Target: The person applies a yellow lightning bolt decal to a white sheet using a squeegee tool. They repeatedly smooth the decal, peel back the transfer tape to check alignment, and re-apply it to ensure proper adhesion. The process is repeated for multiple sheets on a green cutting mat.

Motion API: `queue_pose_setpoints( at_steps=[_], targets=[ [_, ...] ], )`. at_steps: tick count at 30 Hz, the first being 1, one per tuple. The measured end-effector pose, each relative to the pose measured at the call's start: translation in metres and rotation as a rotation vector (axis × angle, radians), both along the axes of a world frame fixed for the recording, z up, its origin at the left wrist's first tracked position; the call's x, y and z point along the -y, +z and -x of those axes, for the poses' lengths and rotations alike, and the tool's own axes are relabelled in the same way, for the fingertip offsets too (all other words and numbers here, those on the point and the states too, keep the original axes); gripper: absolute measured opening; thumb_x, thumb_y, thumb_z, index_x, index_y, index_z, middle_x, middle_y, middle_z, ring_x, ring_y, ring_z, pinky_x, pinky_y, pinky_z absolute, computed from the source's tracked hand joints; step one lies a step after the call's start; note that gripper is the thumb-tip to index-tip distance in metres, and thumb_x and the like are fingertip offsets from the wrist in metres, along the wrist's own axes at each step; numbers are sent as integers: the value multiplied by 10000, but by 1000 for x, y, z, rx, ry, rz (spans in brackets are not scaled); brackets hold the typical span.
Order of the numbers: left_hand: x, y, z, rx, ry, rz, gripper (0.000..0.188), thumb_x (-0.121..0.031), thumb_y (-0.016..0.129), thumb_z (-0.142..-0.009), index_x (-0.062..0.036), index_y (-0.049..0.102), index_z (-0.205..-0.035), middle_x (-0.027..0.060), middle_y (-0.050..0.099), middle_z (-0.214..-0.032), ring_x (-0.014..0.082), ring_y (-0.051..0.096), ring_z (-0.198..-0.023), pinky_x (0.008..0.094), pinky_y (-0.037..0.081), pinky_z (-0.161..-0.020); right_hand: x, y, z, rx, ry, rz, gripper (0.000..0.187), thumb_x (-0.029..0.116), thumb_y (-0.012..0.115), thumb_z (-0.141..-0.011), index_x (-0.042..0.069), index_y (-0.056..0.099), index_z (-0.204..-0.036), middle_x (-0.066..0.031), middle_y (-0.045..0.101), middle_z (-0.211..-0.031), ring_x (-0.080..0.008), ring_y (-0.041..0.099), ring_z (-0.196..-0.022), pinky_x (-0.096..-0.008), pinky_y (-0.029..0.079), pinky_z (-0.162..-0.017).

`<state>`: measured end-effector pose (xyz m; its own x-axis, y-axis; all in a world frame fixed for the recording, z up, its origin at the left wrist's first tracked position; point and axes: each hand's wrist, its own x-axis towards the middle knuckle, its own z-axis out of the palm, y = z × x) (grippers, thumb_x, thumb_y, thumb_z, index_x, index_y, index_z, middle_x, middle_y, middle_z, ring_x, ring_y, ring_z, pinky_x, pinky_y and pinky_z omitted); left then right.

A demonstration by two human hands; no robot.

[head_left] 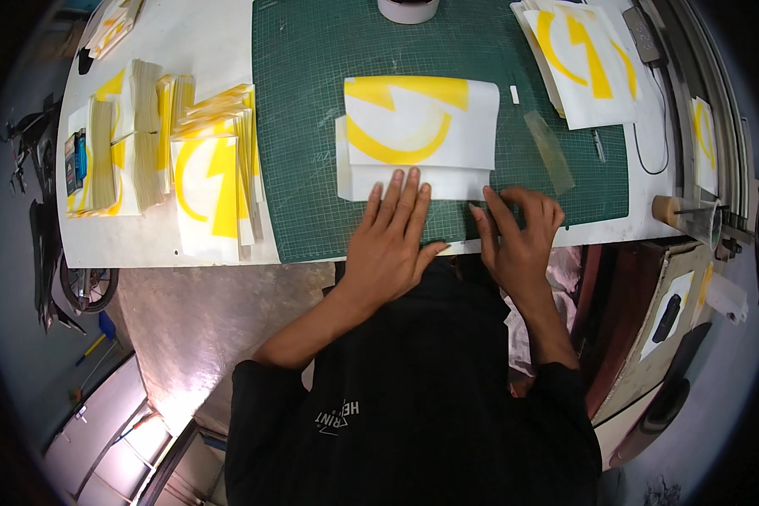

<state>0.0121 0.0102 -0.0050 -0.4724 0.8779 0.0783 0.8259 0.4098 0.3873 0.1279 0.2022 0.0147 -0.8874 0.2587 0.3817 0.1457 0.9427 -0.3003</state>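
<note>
A folded white sheet (422,122) with a yellow printed pattern lies on the green cutting mat (304,169). Its lower part forms a plain white strip along the near edge; whether it is paper or cloth I cannot tell. My left hand (388,236) rests flat with outstretched fingers, their tips on that strip near the middle. At the sheet's near right corner is my right hand (519,236). Its thumb and index finger are apart by the edge, and the other fingers bend loosely.
Stacks of yellow-printed white pieces (207,181) stand on the table's left side. More printed sheets (582,63) lie at the far right, by a black cable (654,152). A tape roll (408,10) sits at the back; a translucent strip (550,152) and a small knife (599,145) lie right.
</note>
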Motion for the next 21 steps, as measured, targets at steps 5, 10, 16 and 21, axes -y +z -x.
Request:
queue_pose_setpoints(
  at_steps=[5,10,16,21],
  targets=[
    [4,4,-5,-4,-16,-10,715,-454,610,-1032,25,488,-1549,237,430,-1642,394,378,-1550,532,306,-1265,0,-8,37,-87,247,-8,329,90,786,-888,43,736,-1210,-121,681,-1271,-322,630,-1183,-504,492,-1010],
    [15,-4,25,-81,13,-74,522,-226,713,-970,-48,606,-1449,113,577,-1539,308,536,-1426,466,441,-1094,-22,-23,39,125,268,50,409,198,753,-953,43,700,-1327,-93,619,-1500,-317,519,-1454,-601,326,-1235],
    [15,7,67,-100,-104,-35,544,-253,739,-949,-104,612,-1456,103,572,-1538,294,533,-1421,542,389,-1144,-29,-6,49,220,310,26,479,278,745,-961,39,675,-1370,-106,582,-1543,-326,452,-1510,-681,228,-1251],
    [2,21,109,-104,-188,85,898,-588,732,-903,-104,440,-1601,151,393,-1684,356,386,-1551,636,197,-1283,-57,6,74,359,291,-90,922,663,751,-837,81,556,-1524,-100,435,-1670,-323,320,-1592,-730,100,-1261]
  ],
)
